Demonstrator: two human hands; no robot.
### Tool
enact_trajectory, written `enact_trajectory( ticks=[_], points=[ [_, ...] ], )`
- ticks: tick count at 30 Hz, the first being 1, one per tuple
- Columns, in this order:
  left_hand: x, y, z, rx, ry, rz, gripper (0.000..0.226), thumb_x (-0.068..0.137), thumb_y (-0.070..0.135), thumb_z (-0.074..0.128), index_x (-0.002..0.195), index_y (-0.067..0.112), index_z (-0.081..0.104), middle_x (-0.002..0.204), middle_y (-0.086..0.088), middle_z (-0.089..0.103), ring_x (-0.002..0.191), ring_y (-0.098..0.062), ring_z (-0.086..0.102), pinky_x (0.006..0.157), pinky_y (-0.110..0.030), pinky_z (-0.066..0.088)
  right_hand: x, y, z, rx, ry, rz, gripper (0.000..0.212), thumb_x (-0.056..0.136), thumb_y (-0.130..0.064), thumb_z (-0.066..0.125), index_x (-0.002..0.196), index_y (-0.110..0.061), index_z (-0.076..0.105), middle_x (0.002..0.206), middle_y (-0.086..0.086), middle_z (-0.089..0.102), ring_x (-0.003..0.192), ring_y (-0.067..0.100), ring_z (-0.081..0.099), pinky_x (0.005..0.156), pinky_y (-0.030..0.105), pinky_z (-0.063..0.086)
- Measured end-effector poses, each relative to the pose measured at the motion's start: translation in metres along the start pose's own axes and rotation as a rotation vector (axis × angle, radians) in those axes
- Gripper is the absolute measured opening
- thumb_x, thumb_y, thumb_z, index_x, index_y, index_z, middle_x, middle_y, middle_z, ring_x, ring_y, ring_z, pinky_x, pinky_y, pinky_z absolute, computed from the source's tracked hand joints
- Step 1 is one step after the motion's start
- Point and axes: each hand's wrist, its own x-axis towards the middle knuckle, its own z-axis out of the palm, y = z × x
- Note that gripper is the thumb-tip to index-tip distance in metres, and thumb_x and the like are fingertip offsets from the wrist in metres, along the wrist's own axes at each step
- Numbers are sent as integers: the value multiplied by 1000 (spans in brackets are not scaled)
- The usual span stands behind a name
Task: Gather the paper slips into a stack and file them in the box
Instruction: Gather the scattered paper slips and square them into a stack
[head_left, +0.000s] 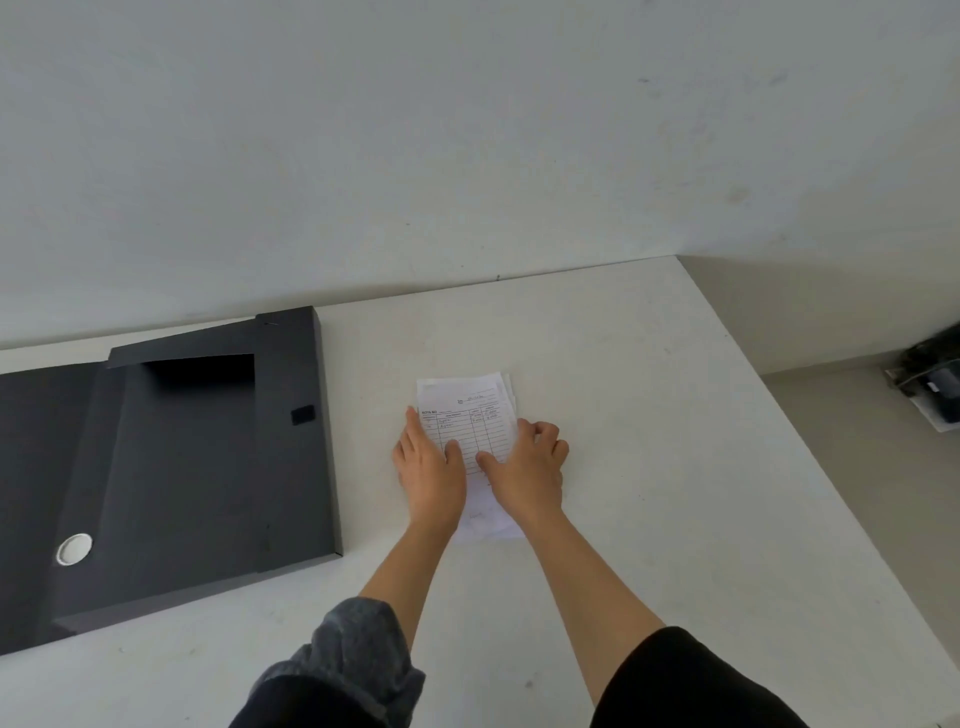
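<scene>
White paper slips (470, 415) partly hidden under left hand (431, 467) and right hand (524, 467)

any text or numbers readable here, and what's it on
"NOTA NO": my best reading of the bold heading on the top slip of the paper stack; uncertain.
Handwritten entries in that slip's ruled table: too small and blurred to read.
Slip near the wrists: faint marks, unreadable.
Black file box: no text visible.
</scene>
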Motion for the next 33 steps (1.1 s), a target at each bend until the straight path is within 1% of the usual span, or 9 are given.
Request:
enact_trajectory(
  ticks=[4,7,9,12,16,21,26,31,33],
  points=[
    [21,1,-4,-72,-39,-138,71,83,7,58,144,10,21,146,-11,36,133,-33,31,110,-49,33,3,2,-1,0,-11,-6,58,85,-32,62,132,-9,36,135,9,32,124,27,31,92,35,44],
    [32,6,-13,-215,-57,-291,58,76,3,64,129,9,42,121,-7,58,108,-29,56,84,-42,51,4,4,-1,41,-29,11,57,83,-30,63,130,-11,39,134,7,33,123,25,34,94,38,47],
    [35,8,-20,-242,-72,-340,45,75,-2,66,116,5,50,108,-9,61,92,-28,59,72,-37,51,4,3,-1,65,-40,18,53,83,-29,63,128,-12,40,133,6,34,121,24,37,95,41,47],
    [33,7,-23,-76,-143,-252,36,75,8,65,108,9,51,105,-8,60,96,-28,57,84,-44,52,3,2,-1,93,-37,24,46,85,-28,61,125,-13,42,131,5,35,120,23,43,96,42,46],
    [20,11,-15,172,-222,-28,32,86,5,42,117,11,36,103,0,43,110,-27,38,96,-47,41,2,6,0,149,-2,19,37,85,-27,61,118,-13,51,130,5,37,121,23,35,95,36,44],
    [20,13,-25,-154,-315,-58,36,87,-4,31,117,16,31,107,-8,54,82,-20,55,61,-32,50,2,9,-1,372,11,31,27,86,-19,60,111,-14,54,122,3,46,117,22,39,94,33,41],
    [23,7,-34,-535,-226,-264,29,87,7,58,112,12,45,100,-6,65,85,-24,65,65,-35,55,4,7,-17,577,-121,57,39,89,-12,56,124,-14,39,98,1,56,87,18,57,67,22,44],
    [20,5,-38,-661,-191,-344,22,91,11,49,112,8,57,105,-7,66,95,-27,63,72,-38,53,5,5,-14,480,-227,102,33,90,-25,51,121,-13,53,115,7,60,112,26,54,95,40,48],
    [19,8,-37,-591,-254,-302,29,90,4,43,115,11,54,110,-7,64,98,-26,61,72,-35,52,3,4,-14,492,-225,95,25,92,-18,47,114,-9,57,113,8,61,104,25,57,89,35,48]
  ],
)
